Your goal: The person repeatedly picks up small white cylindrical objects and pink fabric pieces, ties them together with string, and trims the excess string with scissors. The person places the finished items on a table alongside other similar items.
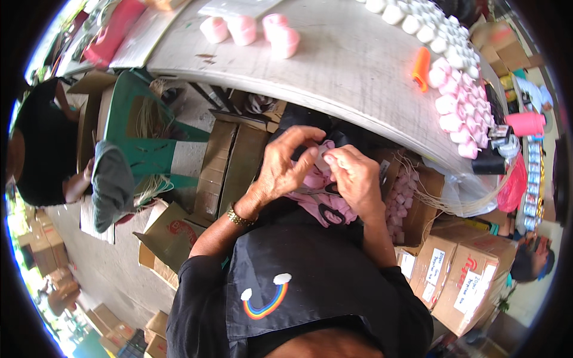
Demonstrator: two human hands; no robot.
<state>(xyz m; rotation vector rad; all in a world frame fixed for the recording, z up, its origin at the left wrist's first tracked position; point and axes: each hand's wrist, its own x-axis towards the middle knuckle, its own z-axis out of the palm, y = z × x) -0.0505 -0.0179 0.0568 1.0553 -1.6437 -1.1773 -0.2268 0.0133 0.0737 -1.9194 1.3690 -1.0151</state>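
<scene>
Above my lap, both hands are raised close together. My left hand (285, 164) is open, its thumb and curved forefinger apart, beside a small pale pink piece (323, 156). On the other side of that piece, my right hand (356, 179) pinches it between thumb and fingertips; its exact kind is too small to tell. Pink cloth (316, 178) lies under and behind the hands, spread over my lap. Scissors with black handles (331, 215) rest on the cloth, their blades hidden.
Ahead, the table (239, 62) carries pink cups (243, 30), an orange tool (421, 68), and rows of pink (459, 107) and white pieces (412, 24). An open carton (422, 224) of pink pieces stands right. Labelled cartons (459, 274) sit nearby. Another person (45, 143) is at left.
</scene>
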